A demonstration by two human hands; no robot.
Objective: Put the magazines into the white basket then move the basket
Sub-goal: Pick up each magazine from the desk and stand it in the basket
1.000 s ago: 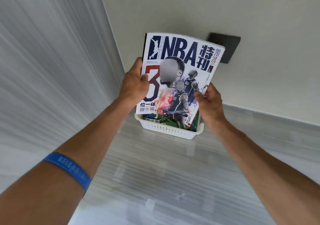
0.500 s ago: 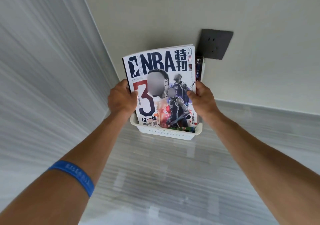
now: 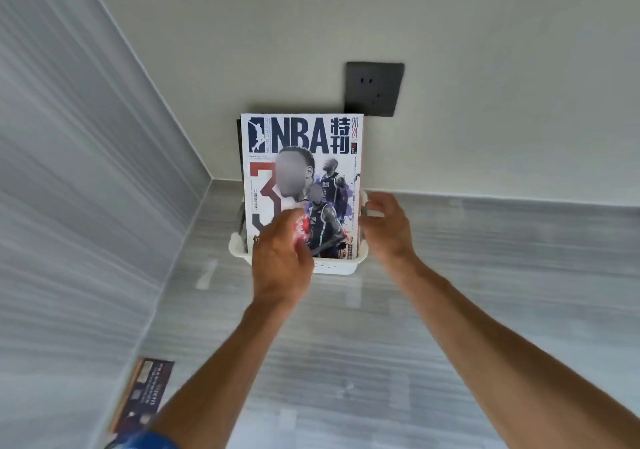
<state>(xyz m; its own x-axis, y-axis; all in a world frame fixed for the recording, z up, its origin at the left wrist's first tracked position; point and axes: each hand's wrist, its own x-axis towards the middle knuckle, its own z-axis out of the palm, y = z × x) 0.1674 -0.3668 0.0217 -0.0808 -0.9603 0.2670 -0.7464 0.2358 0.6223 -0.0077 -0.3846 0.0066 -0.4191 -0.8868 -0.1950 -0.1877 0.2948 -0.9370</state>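
The white basket (image 3: 341, 264) shows only its rim and a strip of slotted front wall; the left hand (image 3: 281, 261) covers its near left part, and the magazine (image 3: 300, 185) standing upright inside hides its interior. A dark edge behind the cover's left side suggests further magazines behind it, count unclear. The cover reads "NBA" with a large red "3"; the faces on it are blurred out.

Left hand sits in front of the cover's lower half, fingers loosely curled and motion-blurred, gripping nothing that can be made out; whether a fingertip touches the cover cannot be told. Right hand (image 3: 386, 227) is just beside the basket's right rim and the magazine's right edge, fingers relaxed and spread, holding nothing; contact with the rim is likely but hard to confirm.

Basket stands on the grey floor (image 3: 485, 275) in the corner, close against the pale wall (image 3: 450, 50), with a grey panelled wall (image 3: 86, 171) near on the left. A dark socket plate (image 3: 374, 89) is on the wall just above and right of the magazine. Open floor lies to the right and toward the camera. Another magazine (image 3: 143, 393) lies flat at lower left by the panelled wall, partly cut off by the left forearm. A blue wristband (image 3: 152, 441) shows at the bottom edge.
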